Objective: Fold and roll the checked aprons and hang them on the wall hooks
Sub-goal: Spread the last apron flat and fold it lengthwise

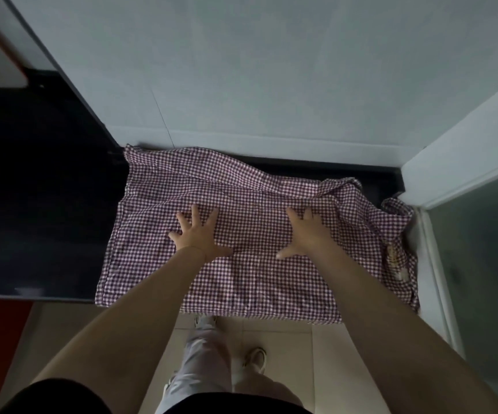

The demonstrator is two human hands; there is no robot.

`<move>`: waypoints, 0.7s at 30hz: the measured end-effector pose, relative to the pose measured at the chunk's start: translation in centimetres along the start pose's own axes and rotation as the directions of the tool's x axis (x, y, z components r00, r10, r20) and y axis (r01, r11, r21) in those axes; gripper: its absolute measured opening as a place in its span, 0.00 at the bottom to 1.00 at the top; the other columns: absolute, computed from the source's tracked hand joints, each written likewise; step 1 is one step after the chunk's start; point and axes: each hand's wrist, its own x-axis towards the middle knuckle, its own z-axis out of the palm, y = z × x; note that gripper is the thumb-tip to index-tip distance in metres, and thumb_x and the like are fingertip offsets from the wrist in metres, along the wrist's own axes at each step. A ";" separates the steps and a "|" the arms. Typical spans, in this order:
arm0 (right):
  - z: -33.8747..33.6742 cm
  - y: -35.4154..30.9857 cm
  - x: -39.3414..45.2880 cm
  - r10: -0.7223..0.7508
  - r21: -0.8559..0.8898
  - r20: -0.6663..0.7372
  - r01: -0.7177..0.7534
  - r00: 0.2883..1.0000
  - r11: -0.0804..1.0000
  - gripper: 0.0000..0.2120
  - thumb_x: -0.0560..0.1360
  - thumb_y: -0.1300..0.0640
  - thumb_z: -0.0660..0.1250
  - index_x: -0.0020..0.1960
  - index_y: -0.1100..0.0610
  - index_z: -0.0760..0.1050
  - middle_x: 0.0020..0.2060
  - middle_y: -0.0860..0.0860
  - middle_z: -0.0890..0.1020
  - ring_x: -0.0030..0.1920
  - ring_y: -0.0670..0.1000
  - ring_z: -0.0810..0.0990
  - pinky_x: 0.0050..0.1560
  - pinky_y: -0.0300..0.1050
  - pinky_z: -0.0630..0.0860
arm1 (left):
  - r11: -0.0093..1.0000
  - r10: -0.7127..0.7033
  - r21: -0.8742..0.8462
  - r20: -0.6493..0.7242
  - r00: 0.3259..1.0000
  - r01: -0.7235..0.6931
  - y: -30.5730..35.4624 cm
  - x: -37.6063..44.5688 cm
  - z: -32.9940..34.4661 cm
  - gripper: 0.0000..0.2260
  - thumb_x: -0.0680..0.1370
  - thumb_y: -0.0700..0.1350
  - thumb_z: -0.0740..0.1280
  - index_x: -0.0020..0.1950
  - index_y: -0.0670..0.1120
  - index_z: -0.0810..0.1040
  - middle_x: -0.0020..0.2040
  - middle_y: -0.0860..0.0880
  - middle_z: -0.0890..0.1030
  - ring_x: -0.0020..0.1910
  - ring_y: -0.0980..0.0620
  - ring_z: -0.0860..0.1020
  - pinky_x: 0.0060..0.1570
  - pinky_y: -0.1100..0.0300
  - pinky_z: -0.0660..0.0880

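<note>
The purple-and-white checked cotton apron (241,249) lies spread on the dark tabletop (32,204). Left hand (196,237) and right hand (307,234) press flat on it, fingers apart. At three o'clock the cloth bunches, perhaps its straps.

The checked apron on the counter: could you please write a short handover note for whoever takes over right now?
Left hand: open, fingers spread, pressing flat on the apron.
Right hand: open, also flat on the apron, to the right of the left hand.
Apron: spread over the dark counter against the wall; its near edge hangs slightly over the counter's front. The right end is bunched, with a strap crumpled in the corner.
Done: apron laid out, being smoothed; it may already be folded once, which I cannot tell.
Left: finish folding, roll it, hang it. No hooks or other aprons are in view.
</note>
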 end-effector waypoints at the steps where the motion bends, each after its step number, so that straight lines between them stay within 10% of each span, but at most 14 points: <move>1: 0.2 -0.1 0.3 0.012 -0.030 0.019 -0.012 1.000 0.999 0.65 0.62 0.36 0.79 0.80 0.46 0.35 0.79 0.60 0.38 0.78 0.65 0.43 0.75 0.68 0.54 | 1.000 0.011 0.001 -0.002 1.000 -0.011 -0.1 0.5 -0.2 0.53 0.68 0.72 0.69 0.79 0.61 0.36 0.80 0.45 0.33 0.77 0.32 0.37 0.70 0.28 0.52; 9: 0.0 -0.1 1.7 0.089 0.062 -0.358 -0.071 0.930 0.996 0.45 0.73 0.46 0.73 0.80 0.49 0.50 0.79 0.60 0.50 0.78 0.64 0.51 0.72 0.66 0.58 | 0.973 0.114 -0.162 -0.267 0.957 -0.161 -1.6 3.1 -1.1 0.46 0.72 0.62 0.73 0.81 0.54 0.49 0.81 0.42 0.44 0.80 0.40 0.42 0.76 0.38 0.49; 13: 1.2 -2.4 -0.3 -0.029 -0.024 -0.581 0.018 0.814 1.000 0.18 0.79 0.55 0.63 0.67 0.58 0.68 0.64 0.59 0.72 0.63 0.59 0.72 0.57 0.54 0.73 | 0.970 0.103 -0.125 -0.570 0.815 -0.210 -1.2 0.9 0.2 0.20 0.74 0.48 0.71 0.64 0.43 0.76 0.65 0.40 0.72 0.65 0.39 0.70 0.61 0.43 0.69; 16: 2.4 -3.8 -2.2 -0.060 -0.006 -0.309 0.061 0.949 0.998 0.34 0.75 0.38 0.67 0.71 0.58 0.65 0.68 0.58 0.70 0.67 0.59 0.70 0.60 0.55 0.73 | 0.980 0.126 -0.070 -0.499 0.858 -0.184 0.3 -1.5 1.9 0.13 0.77 0.51 0.66 0.54 0.42 0.78 0.54 0.43 0.77 0.55 0.42 0.75 0.51 0.48 0.71; 21: 4.3 -2.4 -2.9 -0.069 0.099 -0.117 0.081 0.991 0.992 0.55 0.71 0.30 0.67 0.81 0.55 0.40 0.79 0.59 0.40 0.79 0.61 0.44 0.75 0.64 0.56 | 0.973 0.213 -0.033 -0.264 0.941 -0.230 0.1 -2.8 3.6 0.33 0.78 0.58 0.64 0.79 0.47 0.58 0.79 0.44 0.58 0.79 0.43 0.55 0.76 0.46 0.52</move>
